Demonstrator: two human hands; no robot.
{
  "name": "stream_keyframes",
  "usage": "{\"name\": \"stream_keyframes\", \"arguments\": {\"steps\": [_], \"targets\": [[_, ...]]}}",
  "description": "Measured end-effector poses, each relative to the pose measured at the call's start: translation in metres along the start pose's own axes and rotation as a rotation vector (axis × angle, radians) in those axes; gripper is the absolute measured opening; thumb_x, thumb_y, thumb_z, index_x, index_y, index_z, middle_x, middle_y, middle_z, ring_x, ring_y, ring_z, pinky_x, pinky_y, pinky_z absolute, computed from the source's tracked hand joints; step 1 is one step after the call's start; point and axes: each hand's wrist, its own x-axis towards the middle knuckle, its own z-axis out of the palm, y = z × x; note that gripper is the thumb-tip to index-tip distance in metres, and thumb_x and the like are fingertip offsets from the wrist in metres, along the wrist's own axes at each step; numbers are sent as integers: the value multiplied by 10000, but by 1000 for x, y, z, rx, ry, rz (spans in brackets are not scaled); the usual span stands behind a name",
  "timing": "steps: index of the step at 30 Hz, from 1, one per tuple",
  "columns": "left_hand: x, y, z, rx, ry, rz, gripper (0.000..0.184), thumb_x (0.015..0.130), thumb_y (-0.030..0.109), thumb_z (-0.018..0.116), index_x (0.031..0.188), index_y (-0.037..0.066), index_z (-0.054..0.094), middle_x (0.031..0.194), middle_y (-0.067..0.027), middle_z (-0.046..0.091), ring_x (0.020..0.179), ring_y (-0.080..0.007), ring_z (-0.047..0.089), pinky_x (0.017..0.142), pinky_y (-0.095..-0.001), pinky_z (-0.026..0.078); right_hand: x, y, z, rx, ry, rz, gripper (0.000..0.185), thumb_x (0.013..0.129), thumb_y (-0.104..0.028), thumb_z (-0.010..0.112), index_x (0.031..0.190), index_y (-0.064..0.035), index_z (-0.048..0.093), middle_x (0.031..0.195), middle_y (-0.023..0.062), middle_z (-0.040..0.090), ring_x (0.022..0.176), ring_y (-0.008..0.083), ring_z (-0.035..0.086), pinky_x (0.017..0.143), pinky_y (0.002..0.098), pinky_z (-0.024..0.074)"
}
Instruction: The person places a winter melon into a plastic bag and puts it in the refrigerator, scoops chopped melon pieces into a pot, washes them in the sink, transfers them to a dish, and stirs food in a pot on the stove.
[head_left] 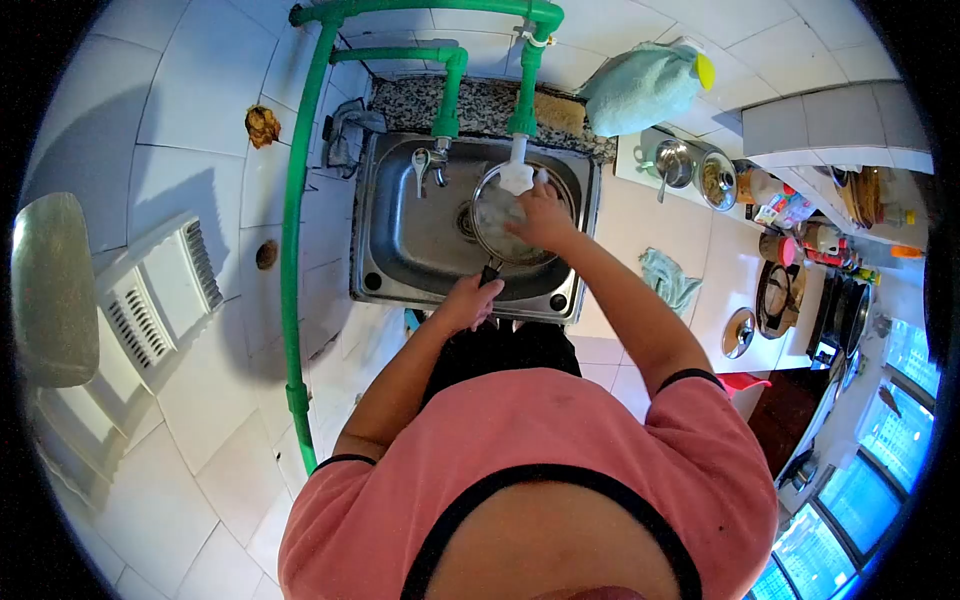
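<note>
A round metal-rimmed pan [492, 225] with a pale, cloudy interior sits in the steel sink [400, 240], below a white tap [516, 177]. Its short black handle [489, 273] points toward my body, and the fingers of my left hand [468, 303] are wrapped round it. Over the right side of the pan is my right hand [543, 216], fingers stretched out and spread, reaching to its inside. Whether anything small lies under those fingers is hidden. A second, silver tap [432, 163] stands left of the white one.
Green pipes [297, 220] run along the tiled wall at left and above the sink. A teal cloth [668, 280] lies on the counter at right. Beyond it are a metal pot [675, 163], a glass lid [739, 332] and crowded jars. A white rack [160, 300] hangs at left.
</note>
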Motion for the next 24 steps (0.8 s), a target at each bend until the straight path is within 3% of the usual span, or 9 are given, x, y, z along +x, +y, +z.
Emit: {"name": "stream_keyframes", "arguments": {"steps": [3, 6, 8, 9, 11, 15, 17, 19, 24], "targets": [[2, -1, 7, 46, 35, 32, 368, 874, 362, 512, 660, 80, 413, 473, -15, 390, 340, -127, 373, 308, -305, 322, 13, -8, 27, -165, -66, 193, 484, 716, -289, 631, 1154, -124, 507, 1095, 206, 539, 1058, 452, 444, 820, 492, 442], [3, -7, 7, 147, 63, 49, 374, 883, 372, 497, 670, 73, 424, 477, -18, 403, 338, -133, 373, 307, -309, 320, 24, -6, 28, -79, -102, 33, 481, 730, -251, 616, 1184, -141, 498, 1124, 198, 520, 1044, 426, 463, 823, 480, 446], [9, -11, 1, 224, 84, 63, 376, 886, 378, 491, 676, 72, 430, 480, -19, 410, 339, -137, 375, 307, -311, 316, 32, -11, 1, -75, -486, 188, 477, 725, -206, 610, 1187, -157, 502, 1102, 190, 525, 1017, 407, 480, 825, 476, 445], [13, -21, -1, 225, 75, 90, 373, 888, 377, 486, 686, 68, 436, 482, -21, 414, 343, -140, 378, 312, -309, 313, 24, -3, -1, -73, -495, 193, 477, 725, -206, 610, 1187, -157, 502, 1102, 190, 525, 1017, 407, 480, 825, 476, 445], [13, -22, -1, 226, 62, 124, 370, 890, 376, 481, 695, 63, 442, 484, -23, 417, 346, -142, 380, 318, -306, 310, 10, 18, -13, -159, -253, -101, 523, 694, -147, 619, 1201, -167, 493, 1165, 198, 484, 1058, 388, 472, 809, 456, 460], [9, -13, 7, 57, 15, 67, 358, 892, 373, 477, 694, 80, 419, 480, -10, 394, 356, -132, 376, 333, -293, 307, -20, 14, -9, -320, -284, -101, 613, 662, -60, 606, 1246, -153, 444, 1276, 212, 361, 1105, 415, 430, 789, 443, 479], [9, -10, 14, 62, -25, 37, 353, 892, 372, 476, 692, 89, 410, 479, -5, 387, 356, -127, 374, 335, -290, 307, -13, 17, 7, -292, -230, -84, 617, 661, -62, 609, 1245, -168, 441, 1287, 233, 349, 1041, 450, 472, 799, 450, 476], [5, -6, 21, 3, -54, 56, 356, 890, 373, 477, 680, 99, 392, 469, 1, 376, 343, -126, 369, 323, -293, 294, 2, 20, 15, -22, -243, 109, 533, 679, -71, 605, 1194, -115, 474, 1228, 261, 427, 979, 432, 531, 789, 443, 470], [9, -13, 7, 6, 14, -11, 350, 886, 367, 489, 685, 96, 398, 460, -5, 377, 328, -128, 366, 309, -295, 278, 22, 24, 7, 489, -105, 222, 450, 747, -115, 585, 1177, -48, 470, 1017, 261, 564, 898, 389, 578, 786, 436, 455]]}}
